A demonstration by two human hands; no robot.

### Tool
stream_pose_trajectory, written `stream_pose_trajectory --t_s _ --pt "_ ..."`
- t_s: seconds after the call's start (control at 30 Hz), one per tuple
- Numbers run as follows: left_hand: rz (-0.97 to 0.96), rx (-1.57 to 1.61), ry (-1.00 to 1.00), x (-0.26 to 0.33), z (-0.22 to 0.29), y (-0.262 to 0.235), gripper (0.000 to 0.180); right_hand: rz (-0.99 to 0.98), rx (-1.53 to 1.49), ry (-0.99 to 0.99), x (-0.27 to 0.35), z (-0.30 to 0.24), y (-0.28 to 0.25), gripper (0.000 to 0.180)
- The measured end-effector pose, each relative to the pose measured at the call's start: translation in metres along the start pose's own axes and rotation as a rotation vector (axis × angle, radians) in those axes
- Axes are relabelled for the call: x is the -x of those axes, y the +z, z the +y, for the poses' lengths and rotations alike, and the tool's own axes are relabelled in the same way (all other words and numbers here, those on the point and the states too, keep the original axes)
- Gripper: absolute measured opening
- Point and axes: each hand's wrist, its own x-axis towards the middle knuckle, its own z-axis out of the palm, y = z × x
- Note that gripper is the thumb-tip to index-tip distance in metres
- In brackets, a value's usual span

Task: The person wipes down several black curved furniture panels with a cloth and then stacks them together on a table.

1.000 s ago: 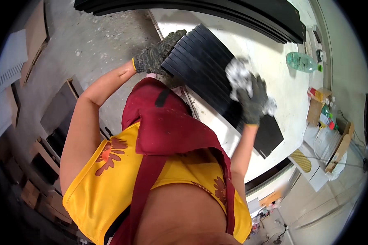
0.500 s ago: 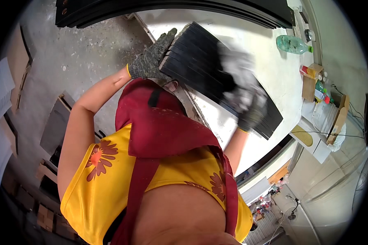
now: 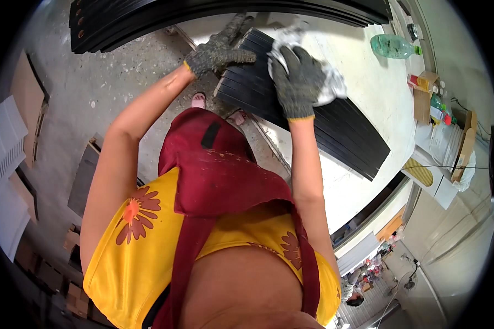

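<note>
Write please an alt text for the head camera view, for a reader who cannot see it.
Seen from above, a person's gloved right hand presses a white cloth onto a black ribbed panel lying on a white table, while the gloved left hand grips the panel's near end. A green bottle lies farther along the table.

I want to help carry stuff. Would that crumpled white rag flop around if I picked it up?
Probably floppy: the crumpled white rag bunches in soft folds under the gloved right hand. Likely light too, since it is thin. It should not roll off the black ribbed panel, because it lies flattened.
</note>
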Motion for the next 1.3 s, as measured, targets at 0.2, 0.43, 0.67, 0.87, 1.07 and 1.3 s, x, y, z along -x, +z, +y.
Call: stream_pose_trajectory --t_s 0.2,0.43,0.67,0.87,1.07,1.3 --pt "-0.019 0.241 0.0 -0.012 -0.019 0.011 0.109 -0.237 0.028 -0.094 -0.04 0.003 0.026 0.027" --pt "0.017 0.158 -0.081 -0.007 -0.015 0.02 0.085 -0.335 -0.103 -0.258 -0.066 0.007 0.038 0.03" --pt "0.057 0.232 0.042 -0.013 -0.021 0.017 0.085 -0.224 -0.206 -0.321 -0.083 0.015 0.055 0.033" --pt "0.028 0.3 0.005 -0.01 -0.015 0.021 0.102 -0.536 -0.355 0.209 -0.059 0.039 0.01 0.033" --pt "0.133 0.353 0.015 -0.005 -0.016 0.025 0.1 -0.63 0.087 -0.361 -0.077 0.028 0.015 0.035" --pt "0.095 0.166 0.064 -0.018 -0.032 0.024 0.072 -0.414 0.157 -0.535 -0.099 -0.001 0.072 0.042"
